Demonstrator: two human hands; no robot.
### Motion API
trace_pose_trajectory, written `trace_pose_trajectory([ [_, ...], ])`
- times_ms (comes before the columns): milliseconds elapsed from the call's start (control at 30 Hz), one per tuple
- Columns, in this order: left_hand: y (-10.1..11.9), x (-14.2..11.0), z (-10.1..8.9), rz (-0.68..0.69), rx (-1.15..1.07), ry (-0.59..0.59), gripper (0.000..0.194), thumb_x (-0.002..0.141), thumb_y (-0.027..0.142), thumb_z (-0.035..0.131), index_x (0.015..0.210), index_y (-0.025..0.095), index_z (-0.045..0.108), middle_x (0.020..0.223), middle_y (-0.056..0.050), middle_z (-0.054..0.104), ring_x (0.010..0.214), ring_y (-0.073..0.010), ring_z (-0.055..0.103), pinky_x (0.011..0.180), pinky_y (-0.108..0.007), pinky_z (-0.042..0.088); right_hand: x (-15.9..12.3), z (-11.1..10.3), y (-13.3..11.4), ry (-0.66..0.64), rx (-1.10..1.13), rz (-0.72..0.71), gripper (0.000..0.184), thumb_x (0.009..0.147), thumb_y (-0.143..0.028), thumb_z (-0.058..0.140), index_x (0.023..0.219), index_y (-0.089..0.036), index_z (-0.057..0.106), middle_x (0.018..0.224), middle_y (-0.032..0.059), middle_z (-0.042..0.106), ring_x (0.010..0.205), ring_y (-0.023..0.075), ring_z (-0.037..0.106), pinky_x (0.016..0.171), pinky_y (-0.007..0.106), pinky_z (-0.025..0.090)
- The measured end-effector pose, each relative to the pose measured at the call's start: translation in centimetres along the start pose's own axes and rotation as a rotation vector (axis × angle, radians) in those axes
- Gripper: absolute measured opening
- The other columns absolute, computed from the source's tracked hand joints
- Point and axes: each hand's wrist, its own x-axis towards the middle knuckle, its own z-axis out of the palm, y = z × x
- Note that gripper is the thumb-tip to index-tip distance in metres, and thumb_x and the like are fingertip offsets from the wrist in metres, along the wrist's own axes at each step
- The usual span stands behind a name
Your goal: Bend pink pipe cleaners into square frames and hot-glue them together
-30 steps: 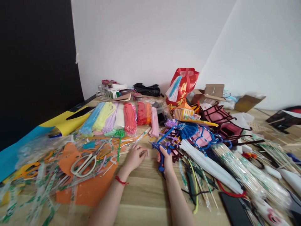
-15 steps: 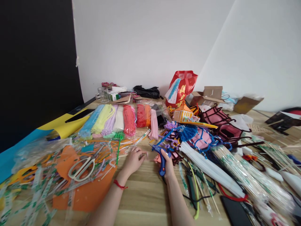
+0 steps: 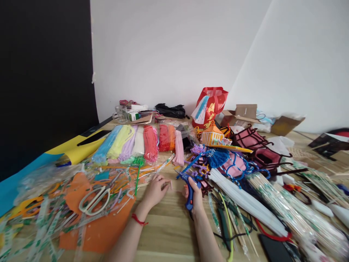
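My right hand (image 3: 195, 194) is wrapped round the handle of a blue glue gun (image 3: 188, 185), its nozzle pointing left over the wooden table (image 3: 169, 225). My left hand (image 3: 155, 189), with a red string at the wrist, rests on the table just left of the nozzle. Its fingers are pinched on a small pale piece (image 3: 171, 185) that I cannot make out. Both hands sit between a litter of clear wrappers and orange foam on the left and a heap of craft things on the right.
White-handled scissors (image 3: 94, 198) lie on orange foam sheets (image 3: 103, 222) at the left. Bags of coloured pipe cleaners (image 3: 136, 140) lie behind the hands. Bundles of wooden skewers (image 3: 283, 205), pink pipe-cleaner baskets (image 3: 251, 140), a red bag (image 3: 211, 105) and cardboard boxes (image 3: 242, 112) fill the right and back.
The view has shifted slightly. Both hands stay nearly in place, the left pinch and the glue gun nozzle kept close together.
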Motion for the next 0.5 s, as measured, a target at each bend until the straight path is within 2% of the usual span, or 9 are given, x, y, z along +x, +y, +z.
trace_pose_trajectory([
  [333,-0.05,-0.09,0.12,-0.01,-0.012,-0.009,0.019,0.085,0.022,0.055,0.098,0.026,0.068,0.091,-0.004,0.059,0.094,-0.0209,0.053,0.084,-0.037,0.045,-0.18,0.69,-0.04,-0.047,0.105,0.047,0.035,0.072,-0.051,0.066,0.063,-0.017,0.062,0.052,0.0032,0.065,0.045,0.0169,0.062,0.034,0.023,0.041],
  [500,-0.02,-0.05,0.11,-0.016,-0.018,-0.013,0.018,0.085,0.021,0.055,0.096,0.026,0.068,0.09,-0.004,0.059,0.094,-0.0207,0.053,0.084,-0.036,0.045,0.48,0.31,0.42,-0.04,0.082,0.055,0.036,0.067,-0.052,0.069,0.063,-0.017,0.061,0.048,0.0034,0.063,0.042,0.0186,0.061,0.031,0.024,0.039],
])
